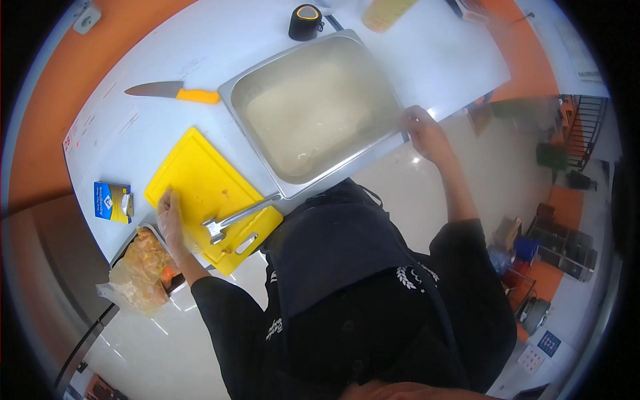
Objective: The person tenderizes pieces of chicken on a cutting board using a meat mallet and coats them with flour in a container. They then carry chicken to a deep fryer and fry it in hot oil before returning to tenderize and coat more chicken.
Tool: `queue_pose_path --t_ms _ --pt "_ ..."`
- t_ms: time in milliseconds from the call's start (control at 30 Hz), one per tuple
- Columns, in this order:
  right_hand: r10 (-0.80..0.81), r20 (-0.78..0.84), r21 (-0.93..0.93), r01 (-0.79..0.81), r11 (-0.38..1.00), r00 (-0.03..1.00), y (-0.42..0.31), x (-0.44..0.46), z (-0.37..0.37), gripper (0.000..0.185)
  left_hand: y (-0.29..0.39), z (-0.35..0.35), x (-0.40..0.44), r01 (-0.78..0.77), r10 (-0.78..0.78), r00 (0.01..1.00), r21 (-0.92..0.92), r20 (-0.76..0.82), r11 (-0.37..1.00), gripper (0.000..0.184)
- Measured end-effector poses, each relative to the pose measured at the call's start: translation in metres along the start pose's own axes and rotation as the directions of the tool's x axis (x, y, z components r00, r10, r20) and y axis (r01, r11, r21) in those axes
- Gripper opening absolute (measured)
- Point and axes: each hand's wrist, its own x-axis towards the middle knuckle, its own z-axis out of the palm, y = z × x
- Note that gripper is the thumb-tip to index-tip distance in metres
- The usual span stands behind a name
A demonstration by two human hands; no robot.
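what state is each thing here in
Metal pan: uncovered, pale contents inside
Cutting board: flat, small bits on it
Metal mallet: lying across the board
Knife: lying flat, blade bare
Blue box: unclear if open
Plastic bag: crumpled, something inside
Left hand: gloved, at the board's edge
Right hand: at the pan's rim

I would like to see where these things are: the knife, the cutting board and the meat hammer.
Knife (172,90): head view, on the blade, close to the handle.
Cutting board (205,177): head view, on its bare yellow surface.
Meat hammer (244,214): head view, on its metal handle.
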Motion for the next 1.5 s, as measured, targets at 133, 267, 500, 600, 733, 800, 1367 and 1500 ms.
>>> queue_pose_path --t_ms 133,267,500,600,733,800,1367,1500 --pt "0.023 -0.052 0.053 -0.02 0.998 0.998 -0.006 0.006 -0.011 0.031 0.011 0.0 -0.006 0.007 -0.005 1.0 0.068 -0.028 0.998 0.04" --pt "0.017 -0.059 0.059 -0.014 0.998 0.998 -0.006 0.007 -0.011 0.031 0.013 0.001 -0.006 -0.023 0.025 0.999 0.097 -0.02 0.995 0.04" --pt "0.024 0.003 0.018 -0.024 1.0 1.0 0.001 0.007 0.005 0.023 0.005 -0.002 -0.003 -0.009 0.009 1.0 0.028 -0.003 1.0 0.039" --pt "0.015 0.004 0.041 -0.015 0.999 1.0 0.002 0.006 0.004 0.021 0.008 0.001 -0.004 -0.008 0.008 1.0 0.02 -0.012 1.0 0.038" --pt "0.035 -0.008 0.125 -0.034 0.992 0.999 0.0 0.005 0.003 0.027 0.0 -0.002 -0.001 -0.02 0.02 1.0 0.0 0.007 1.0 0.037" --pt "0.065 -0.054 0.126 -0.058 0.99 0.996 -0.003 0.005 0.003 0.029 -0.005 -0.002 0.003 -0.049 0.049 0.999 0.006 0.013 0.999 0.037" --pt "-0.225 0.531 0.367 0.018 0.93 0.817 -0.222 -0.005 0.111 0.037 0.001 -0.063 -0.06 -0.221 0.313 0.941 0.474 -0.125 0.852 0.04" --pt "-0.218 0.72 0.3 -0.013 0.954 0.659 -0.24 -0.024 0.166 0.021 0.018 -0.185 -0.114 -0.265 0.1 0.724 -0.142 -0.682 0.954 0.031"
